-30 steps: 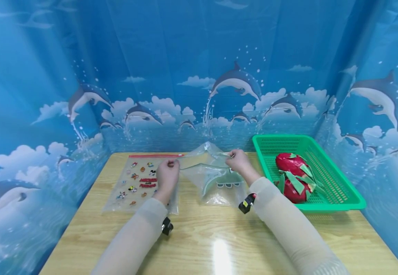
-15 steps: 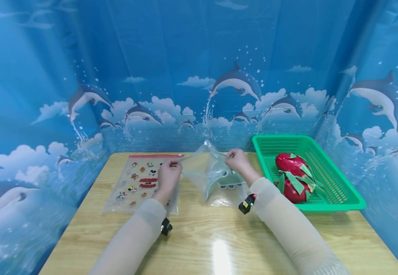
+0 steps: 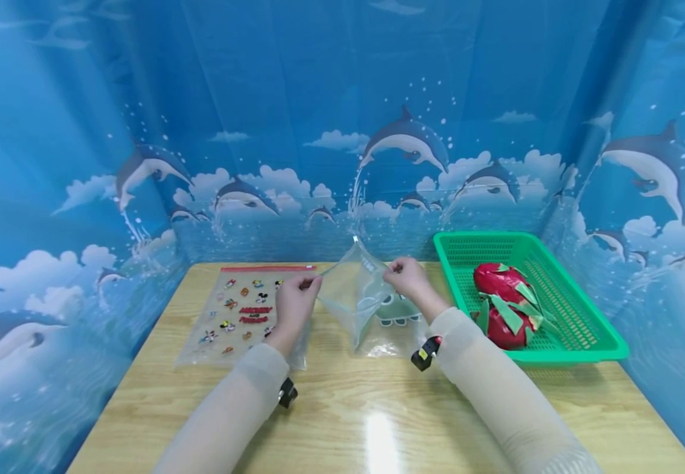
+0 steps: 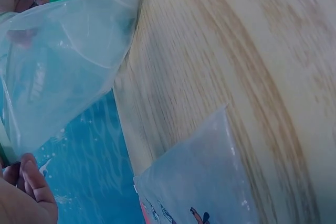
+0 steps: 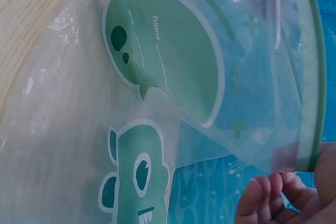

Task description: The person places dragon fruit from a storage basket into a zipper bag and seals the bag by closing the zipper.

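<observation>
A clear zip bag with a green cartoon print (image 3: 398,309) stands partly raised between both hands, its mouth edge spread at the top. My left hand (image 3: 296,304) pinches the left corner of its mouth; the left wrist view shows the thumb and fingers of that left hand (image 4: 30,190) on the edge. At the other side, my right hand (image 3: 410,282) pinches the rim. In the right wrist view, the green zip strip (image 5: 316,72) runs down to the right hand (image 5: 286,195). Beneath the left wrist lies a flat clear bag with small cartoon figures (image 3: 241,329).
A green plastic basket (image 3: 546,357) stands at the right of the table, holding red dragon fruits (image 3: 505,283) with green leaf tips. The flat bag's red zip (image 3: 265,268) lies along the far table edge. A blue dolphin curtain (image 3: 318,99) hangs around the table (image 3: 318,428).
My left hand has shifted slightly to the right, drawing its corner of the green-printed bag nearer the right hand. The bag's far corner has risen into a point. My right hand barely moves.
</observation>
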A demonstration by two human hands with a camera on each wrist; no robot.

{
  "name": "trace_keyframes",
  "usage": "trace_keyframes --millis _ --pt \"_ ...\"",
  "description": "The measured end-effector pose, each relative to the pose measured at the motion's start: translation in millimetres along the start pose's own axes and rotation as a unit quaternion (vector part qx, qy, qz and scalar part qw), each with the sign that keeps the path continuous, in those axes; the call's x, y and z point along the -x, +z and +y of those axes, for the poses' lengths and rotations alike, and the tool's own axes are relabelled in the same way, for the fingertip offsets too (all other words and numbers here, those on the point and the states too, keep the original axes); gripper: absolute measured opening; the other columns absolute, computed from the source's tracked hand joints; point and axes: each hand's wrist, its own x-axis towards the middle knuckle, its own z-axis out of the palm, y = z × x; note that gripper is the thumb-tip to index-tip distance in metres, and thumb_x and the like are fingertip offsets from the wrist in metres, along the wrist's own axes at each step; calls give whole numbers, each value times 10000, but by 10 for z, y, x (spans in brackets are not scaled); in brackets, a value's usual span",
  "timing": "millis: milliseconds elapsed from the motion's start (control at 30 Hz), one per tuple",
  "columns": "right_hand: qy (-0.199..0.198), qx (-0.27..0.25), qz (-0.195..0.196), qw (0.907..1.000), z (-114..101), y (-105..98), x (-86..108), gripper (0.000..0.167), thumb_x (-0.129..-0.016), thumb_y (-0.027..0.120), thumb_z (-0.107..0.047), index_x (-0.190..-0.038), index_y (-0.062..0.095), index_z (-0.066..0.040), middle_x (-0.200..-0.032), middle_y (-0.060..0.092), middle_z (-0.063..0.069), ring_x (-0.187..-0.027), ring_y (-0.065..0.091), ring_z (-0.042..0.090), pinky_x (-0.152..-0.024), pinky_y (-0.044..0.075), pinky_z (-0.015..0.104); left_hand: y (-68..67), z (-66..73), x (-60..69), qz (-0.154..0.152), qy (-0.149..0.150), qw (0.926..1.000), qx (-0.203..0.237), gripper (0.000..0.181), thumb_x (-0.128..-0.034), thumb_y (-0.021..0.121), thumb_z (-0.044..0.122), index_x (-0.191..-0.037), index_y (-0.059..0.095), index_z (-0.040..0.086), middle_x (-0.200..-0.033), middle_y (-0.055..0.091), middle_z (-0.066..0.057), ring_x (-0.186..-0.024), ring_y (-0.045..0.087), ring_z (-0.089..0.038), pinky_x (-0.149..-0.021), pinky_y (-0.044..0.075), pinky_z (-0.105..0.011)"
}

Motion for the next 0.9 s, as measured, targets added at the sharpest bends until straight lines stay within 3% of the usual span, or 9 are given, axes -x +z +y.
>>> trace_keyframes --millis 233,400,600,900 --pt "-342 117 603 9975 -25 38 -19 131 -924 620 -193 -919 618 -62 -827 598 67 -707 537 206 -636 467 341 22 13 52 133 228 9996 68 151 -961 680 250 -1045 743 142 -927 708 -10 -845 642 -162 -729 570 -322" --pt "-372 78 860 9956 -27 45 -10 109 -923 599 -168 -902 592 -61 -757 557 61 -653 513 206 -605 442 341 21 9 61 284 184 9994 22 147 -955 678 252 -1032 735 142 -916 695 -4 -824 636 -155 -705 571 -318" --pt "-332 138 906 9952 12 27 -1 92 -920 582 -151 -895 576 -62 -722 538 55 -624 499 203 -575 425 340 -14 7 71 354 84 9992 -177 145 -951 675 245 -1032 724 135 -907 688 -3 -802 643 -154 -672 577 -310" --pt "-218 161 776 9966 82 4 0 106 -962 591 -158 -939 597 -55 -850 589 95 -701 535 217 -603 461 349 -29 -22 63 528 61 9979 -378 132 -950 677 213 -1025 728 117 -893 694 -10 -777 651 -150 -652 578 -294"
